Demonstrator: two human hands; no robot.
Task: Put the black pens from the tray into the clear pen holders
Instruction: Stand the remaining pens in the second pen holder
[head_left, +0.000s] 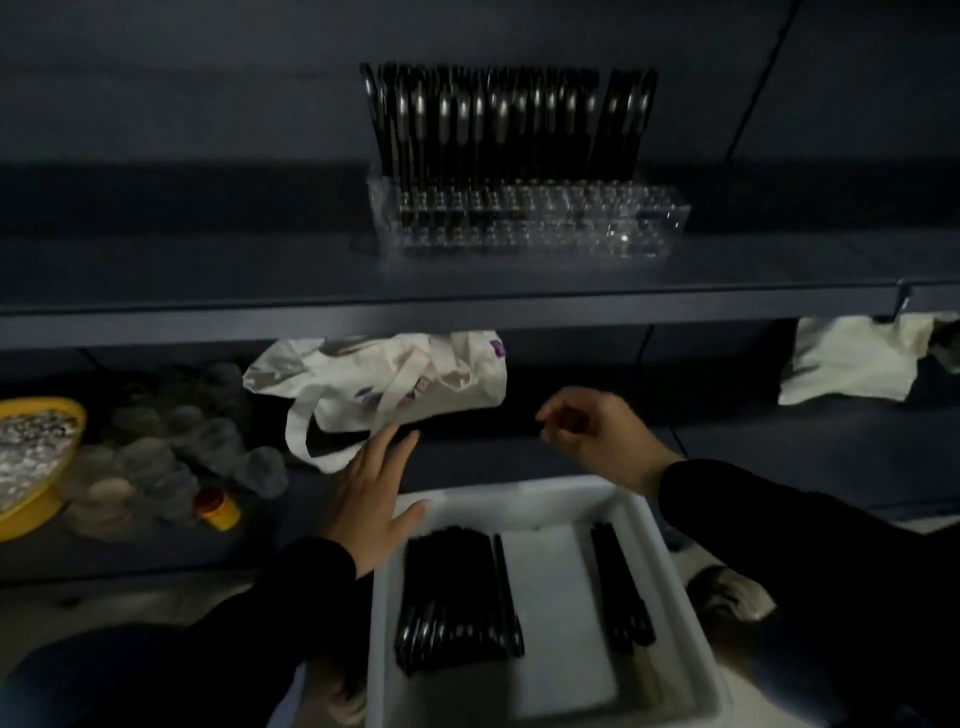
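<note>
Currently, our left hand (376, 499) lies flat with fingers spread, empty, its thumb touching the far left corner of the white tray (670, 525). Our right hand (597, 434) hovers beyond the tray's far edge, fingers loosely curled, holding nothing. Black pens (454, 597) lie in two groups in the tray, the larger on the left. On the upper shelf (208, 270), the clear pen holder (524, 221) carries a back row of upright pens. A canvas bag (405, 384) sits below.
</note>
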